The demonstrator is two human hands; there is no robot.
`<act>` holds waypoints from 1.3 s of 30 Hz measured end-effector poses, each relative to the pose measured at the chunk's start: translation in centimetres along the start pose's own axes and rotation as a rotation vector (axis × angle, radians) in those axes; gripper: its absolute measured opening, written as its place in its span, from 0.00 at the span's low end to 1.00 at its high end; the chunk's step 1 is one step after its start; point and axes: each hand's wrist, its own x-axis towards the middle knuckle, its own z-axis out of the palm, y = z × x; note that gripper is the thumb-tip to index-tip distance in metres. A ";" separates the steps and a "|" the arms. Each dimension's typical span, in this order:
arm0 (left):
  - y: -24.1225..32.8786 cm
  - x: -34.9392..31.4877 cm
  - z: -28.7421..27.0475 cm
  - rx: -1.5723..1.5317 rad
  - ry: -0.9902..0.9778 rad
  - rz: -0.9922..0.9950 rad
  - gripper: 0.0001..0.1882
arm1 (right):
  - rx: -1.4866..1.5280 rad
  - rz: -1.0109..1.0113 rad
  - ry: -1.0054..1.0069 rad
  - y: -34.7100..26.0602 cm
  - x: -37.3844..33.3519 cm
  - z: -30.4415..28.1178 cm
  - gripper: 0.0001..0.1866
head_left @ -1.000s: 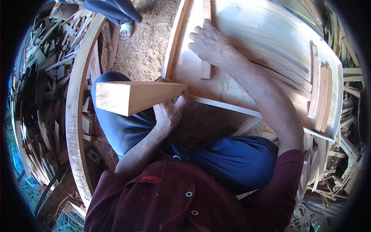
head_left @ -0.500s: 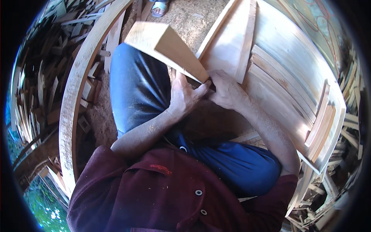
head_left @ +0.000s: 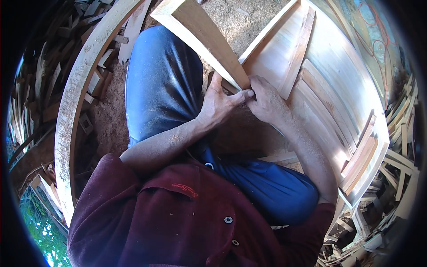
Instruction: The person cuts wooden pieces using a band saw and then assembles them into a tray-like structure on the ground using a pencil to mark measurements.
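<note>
Moved since a second ago: right hand, off the shallow, pale wooden panel with raised edges and in beside left hand; also thick, pale, square-edged wooden block, turned from lying crosswise to slanting toward the upper left.

Nearest, maroon buttoned cloth shirt, then dark blue trousers, pale dust on the left knee.

Just beyond, both hands close together at the block's narrow-looking near end. Left: closed on the block, thumb stretched across to the right hand's fingers, seemingly touching, other fingers partly hidden. Right: curled, knuckles up, against that same end; impossible to tell whether gripping or only steadying.

Key relation: block ahead and to the left of the hands, long axis running from the fingertips up and leftward past the left knee, broad end partly cut off by the view's upper edge. Right hand at the very tip; left hand nearer the length.

Farther right, panel bearing brown wooden strips. Farther left, long, pale, curved-looking wooden beam, well apart from both hands. Farthest, sawdust-strewn ground and heaped wood scraps.
</note>
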 end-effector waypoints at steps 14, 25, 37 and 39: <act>-1.3 0.2 0.8 -0.001 0.077 0.070 0.40 | 0.135 -0.017 -0.018 0.2 0.7 0.0 0.21; -2.1 0.3 1.1 -0.015 0.123 0.057 0.33 | 0.067 -0.021 0.019 0.8 0.2 0.6 0.25; -0.9 0.3 1.2 0.123 0.065 0.016 0.30 | 0.137 0.098 -0.114 -0.5 -0.3 -0.5 0.43; -1.4 0.4 1.1 0.116 0.054 -0.011 0.30 | 0.152 0.108 -0.091 -0.4 -0.7 -0.2 0.45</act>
